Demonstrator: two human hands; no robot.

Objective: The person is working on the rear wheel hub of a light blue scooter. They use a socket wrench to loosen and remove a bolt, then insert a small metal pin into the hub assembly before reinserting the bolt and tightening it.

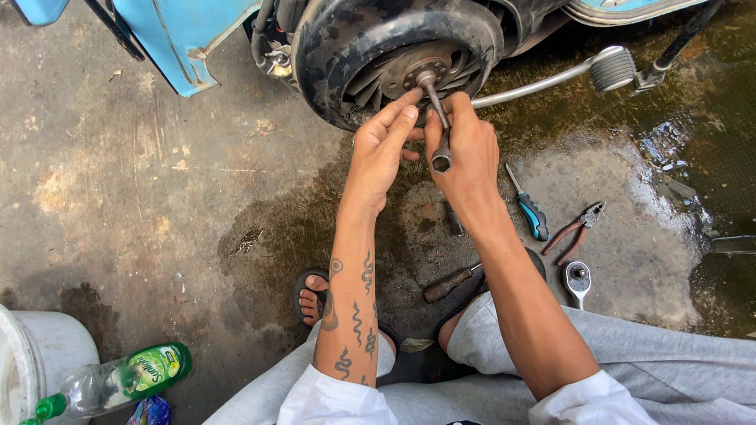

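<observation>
The right hand [466, 149] is wrapped around the shaft of a socket wrench [438, 118], whose far end sits on the nut at the hub of the scooter wheel [378, 59], so the tool lines up with the axle. The left hand [380, 149] holds nothing, its fingers stretched loosely beside the wrench near the hub, seemingly to steady it. A screwdriver [529, 206], pliers [577, 230] and a ratchet [578, 279] lie on the wet floor [157, 197], close by the right knee.

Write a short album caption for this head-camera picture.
Both hands, left hand and right hand, hold a wrench on a scooter wheel.
</observation>
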